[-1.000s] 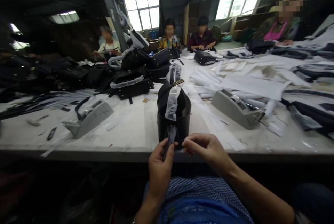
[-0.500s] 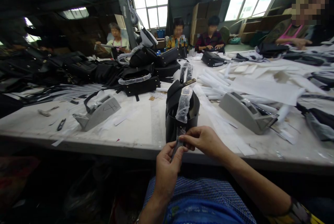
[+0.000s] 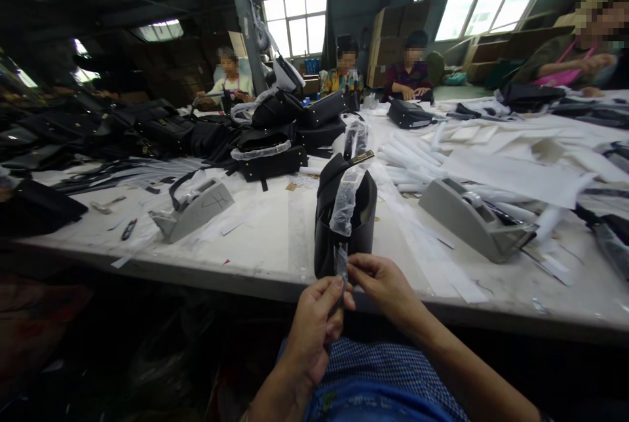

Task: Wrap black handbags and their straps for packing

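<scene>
A black handbag (image 3: 323,229) stands upright at the table's front edge, its narrow side facing me. Clear plastic wrap (image 3: 344,207) covers the strap part with a buckle on that side. From there a dark strap (image 3: 341,259) in clear wrapping runs down toward me. My left hand (image 3: 319,310) is closed on this strap, thumb on top. My right hand (image 3: 378,281) is just right of it, fingers pinched at the strap's edge; the fingertips are partly hidden.
Grey tape dispensers stand on the table (image 3: 265,238), one at left (image 3: 194,212) and one at right (image 3: 474,219). Stacked black bags (image 3: 275,163) lie behind. White paper sheets (image 3: 521,173) cover the right side. Several co-workers sit across the table, among them a person in a dark shirt (image 3: 410,75).
My left hand has shifted its grip on the strap and turned, thumb now on top. My right hand has moved slightly right and down. The whole view has swung a little left.
</scene>
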